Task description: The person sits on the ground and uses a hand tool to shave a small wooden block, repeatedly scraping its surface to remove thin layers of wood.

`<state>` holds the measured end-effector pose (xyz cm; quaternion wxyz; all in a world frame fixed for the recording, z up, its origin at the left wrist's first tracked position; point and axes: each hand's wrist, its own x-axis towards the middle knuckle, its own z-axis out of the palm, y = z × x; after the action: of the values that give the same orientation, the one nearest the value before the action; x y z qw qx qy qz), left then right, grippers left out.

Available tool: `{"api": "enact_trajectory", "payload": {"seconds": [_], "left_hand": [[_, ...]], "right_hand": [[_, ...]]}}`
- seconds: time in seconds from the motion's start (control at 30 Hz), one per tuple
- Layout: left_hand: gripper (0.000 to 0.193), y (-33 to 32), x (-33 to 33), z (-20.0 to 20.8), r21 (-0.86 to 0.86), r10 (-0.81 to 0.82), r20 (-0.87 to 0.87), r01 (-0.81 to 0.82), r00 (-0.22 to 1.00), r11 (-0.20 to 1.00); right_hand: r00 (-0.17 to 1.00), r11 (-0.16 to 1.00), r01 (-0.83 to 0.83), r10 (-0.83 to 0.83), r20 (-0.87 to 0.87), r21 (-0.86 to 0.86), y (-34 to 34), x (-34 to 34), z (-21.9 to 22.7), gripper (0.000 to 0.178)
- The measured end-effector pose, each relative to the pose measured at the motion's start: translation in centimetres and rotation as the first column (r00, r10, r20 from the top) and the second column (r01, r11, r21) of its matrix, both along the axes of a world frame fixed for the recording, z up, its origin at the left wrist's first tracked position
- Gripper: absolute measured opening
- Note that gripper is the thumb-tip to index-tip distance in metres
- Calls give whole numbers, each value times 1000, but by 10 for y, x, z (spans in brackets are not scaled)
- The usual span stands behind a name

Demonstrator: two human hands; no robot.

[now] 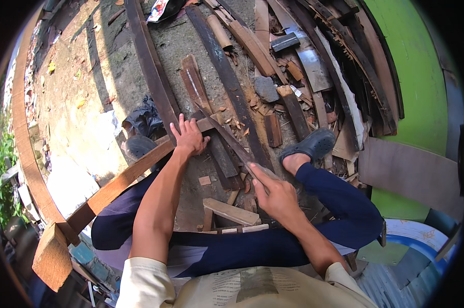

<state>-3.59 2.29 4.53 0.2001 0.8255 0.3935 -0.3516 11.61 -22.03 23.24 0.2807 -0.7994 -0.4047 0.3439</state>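
My right hand [277,197] is closed round the near end of what looks like a handsaw [237,146]. Its long, dark, narrow blade slants up and left, crossing the far end of a brown wooden beam [139,167]. Pressed on that beam near the blade is my left hand [190,137], fingers spread. Under the beam's end lie a long dark plank [155,72] and a shorter board [224,159]. The saw's handle is mostly hidden in my fist, and the teeth cannot be made out.
Scrap timber [355,66] is heaped at the right beside a green panel [417,77]. Wood chips and a grey stone [266,89] litter the ground. My clog-shod foot [314,146] stands by the pile. A black plastic bag [144,118] and another long beam [24,128] are at left.
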Motion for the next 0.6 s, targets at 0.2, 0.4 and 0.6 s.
{"api": "enact_trajectory", "payload": {"seconds": [0.2, 0.4, 0.6], "left_hand": [[101, 5, 8, 2, 8, -16, 1, 16, 1000, 1000], [102, -3, 3, -1, -2, -17, 0, 17, 1000, 1000], [103, 2, 5, 3, -9, -32, -23, 32, 999, 999]], "right_hand": [[999, 999, 49, -49, 12, 6, -11, 5, -3, 41], [998, 995, 18, -24, -54, -99, 21, 4, -19, 40], [1000, 997, -6, 6, 7, -77, -27, 10, 17, 42]]}}
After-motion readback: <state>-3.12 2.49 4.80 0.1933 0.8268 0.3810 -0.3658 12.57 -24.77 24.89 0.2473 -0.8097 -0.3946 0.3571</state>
